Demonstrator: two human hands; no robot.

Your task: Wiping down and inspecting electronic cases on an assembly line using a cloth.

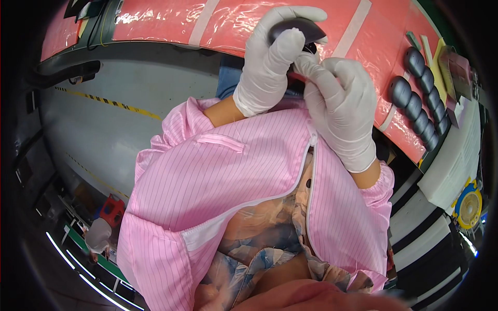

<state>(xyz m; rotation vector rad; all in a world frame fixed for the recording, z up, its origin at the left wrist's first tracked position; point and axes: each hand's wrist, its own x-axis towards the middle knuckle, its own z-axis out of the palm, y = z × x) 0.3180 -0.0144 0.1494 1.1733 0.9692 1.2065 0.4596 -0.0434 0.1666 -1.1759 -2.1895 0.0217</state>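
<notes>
A dark, glossy, rounded shell (298, 27), shaped like a computer mouse, is tilted up above the near edge of the pink-covered table. My left hand (270, 57), in a white glove, is closed around it, thumb on the near side and fingers curled over the far side. My right hand (340, 90), also gloved in white, is closed just below the shell's lower edge. Its thumb and fingertips are pinched together, and what they hold, if anything, is hidden. A thin red strip (296, 76) shows beneath the right fingertips.
Two rows of overlapping dark grey mouse-shaped shells (413, 106) lie at the table's right end. Beside them are a yellow sheet (441, 65) and a pink box (459, 72). White padding (450, 155) and a yellow fan (469, 206) are farther right. Pale tape strips cross the pink cover (161, 23).
</notes>
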